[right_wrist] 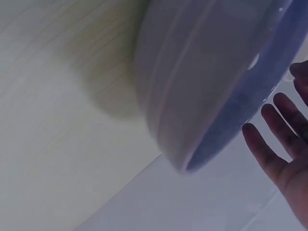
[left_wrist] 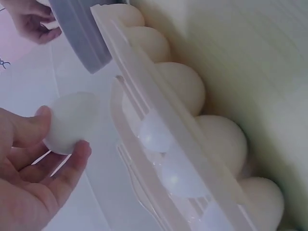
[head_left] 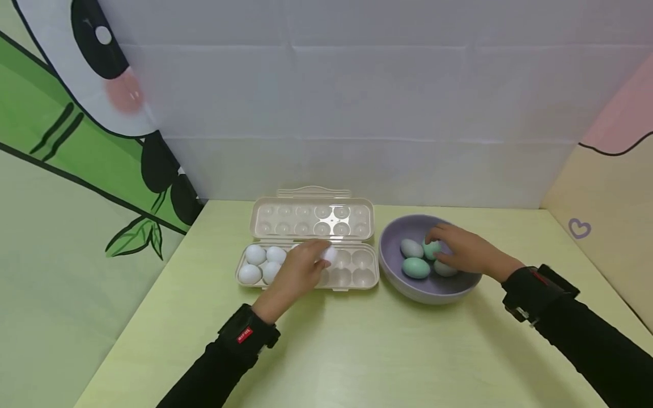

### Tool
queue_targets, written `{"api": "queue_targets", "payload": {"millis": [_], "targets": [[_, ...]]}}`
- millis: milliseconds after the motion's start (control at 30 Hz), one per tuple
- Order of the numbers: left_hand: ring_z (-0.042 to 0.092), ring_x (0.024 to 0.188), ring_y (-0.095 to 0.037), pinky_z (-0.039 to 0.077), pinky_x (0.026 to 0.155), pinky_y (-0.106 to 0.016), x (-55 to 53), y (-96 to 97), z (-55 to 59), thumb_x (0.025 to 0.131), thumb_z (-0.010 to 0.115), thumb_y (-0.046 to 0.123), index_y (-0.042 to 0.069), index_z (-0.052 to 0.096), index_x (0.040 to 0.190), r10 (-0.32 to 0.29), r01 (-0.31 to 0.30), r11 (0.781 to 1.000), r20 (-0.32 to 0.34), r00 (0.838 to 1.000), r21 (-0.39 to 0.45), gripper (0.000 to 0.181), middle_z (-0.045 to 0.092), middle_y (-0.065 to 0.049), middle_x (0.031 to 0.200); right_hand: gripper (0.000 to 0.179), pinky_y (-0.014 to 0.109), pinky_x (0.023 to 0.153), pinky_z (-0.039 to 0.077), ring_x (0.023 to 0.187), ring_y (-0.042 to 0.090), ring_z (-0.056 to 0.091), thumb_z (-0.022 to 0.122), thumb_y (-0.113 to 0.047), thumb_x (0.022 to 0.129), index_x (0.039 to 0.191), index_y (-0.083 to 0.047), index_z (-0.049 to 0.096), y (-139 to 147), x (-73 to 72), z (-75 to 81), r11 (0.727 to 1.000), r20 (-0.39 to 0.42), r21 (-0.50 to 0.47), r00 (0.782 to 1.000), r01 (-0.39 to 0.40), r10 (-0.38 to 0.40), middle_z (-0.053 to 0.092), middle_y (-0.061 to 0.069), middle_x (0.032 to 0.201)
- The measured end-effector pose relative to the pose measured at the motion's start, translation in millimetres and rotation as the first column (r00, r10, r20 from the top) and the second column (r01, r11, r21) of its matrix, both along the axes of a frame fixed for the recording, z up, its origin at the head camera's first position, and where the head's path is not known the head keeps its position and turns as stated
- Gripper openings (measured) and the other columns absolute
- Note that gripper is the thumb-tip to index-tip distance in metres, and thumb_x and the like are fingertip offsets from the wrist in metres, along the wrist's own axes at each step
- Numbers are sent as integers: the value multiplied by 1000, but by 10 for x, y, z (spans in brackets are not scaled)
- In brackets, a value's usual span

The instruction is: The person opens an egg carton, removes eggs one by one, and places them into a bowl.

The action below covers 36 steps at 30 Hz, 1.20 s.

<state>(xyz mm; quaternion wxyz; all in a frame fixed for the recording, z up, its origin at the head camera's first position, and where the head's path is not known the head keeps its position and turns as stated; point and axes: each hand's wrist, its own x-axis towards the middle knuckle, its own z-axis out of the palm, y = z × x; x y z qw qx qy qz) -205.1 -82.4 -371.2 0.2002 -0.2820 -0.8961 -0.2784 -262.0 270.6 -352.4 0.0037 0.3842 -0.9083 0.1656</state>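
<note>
Over the clear plastic egg carton [head_left: 364,279], my left hand [head_left: 301,266] pinches a white egg [left_wrist: 72,122] between thumb and fingertips. White eggs [head_left: 255,254] sit in the left part of the carton's base; its lid [head_left: 311,218] lies folded back behind. My right hand [head_left: 464,249] reaches into the purple bowl [head_left: 398,281], thumb and index finger apart near a green egg [head_left: 431,249]. In the right wrist view its fingers [right_wrist: 260,147] look fairly straight beside the rim. Another green egg [head_left: 415,268] and pale eggs [head_left: 411,248] lie in the bowl, one partly behind the thumb.
The carton and bowl stand side by side on a pale yellow table [head_left: 347,345]. Behind the table rises a white cloth backdrop [head_left: 367,102]. Printed panels with a cartoon [head_left: 92,73] and a heart [head_left: 579,228] flank it.
</note>
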Motion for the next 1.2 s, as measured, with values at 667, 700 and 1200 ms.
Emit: {"api": "queue_targets", "payload": {"millis": [667, 700, 1200], "targets": [[55, 101, -22, 48, 77, -24, -6, 596, 278, 77, 62, -7, 0, 54, 114, -244, 104, 836, 195, 950, 538, 38, 56, -13, 112, 46, 23, 63, 48, 82, 12, 51, 73, -17, 75, 112, -13, 47, -960, 260, 296, 891, -138, -376, 966, -255, 219, 46, -2, 106], [55, 102, -22, 48, 78, -24, -8, 614, 282, 78, 62, -6, 0, 54, 115, -252, 99, 828, 209, 945, 552, 38, 55, -13, 112, 44, 23, 63, 48, 83, 11, 50, 73, -16, 75, 112, -13, 47, -962, 249, 294, 892, -155, -376, 966, -253, 208, 47, -2, 106], [52, 107, -21, 47, 80, -24, -51, 672, 277, 83, 59, 0, 4, 51, 119, -296, 124, 843, 259, 919, 524, 38, 53, -13, 116, 38, 22, 64, 47, 85, 9, 49, 71, -12, 76, 107, -13, 50, -968, 139, 273, 894, -173, -364, 962, -260, 210, 50, -3, 102]]}}
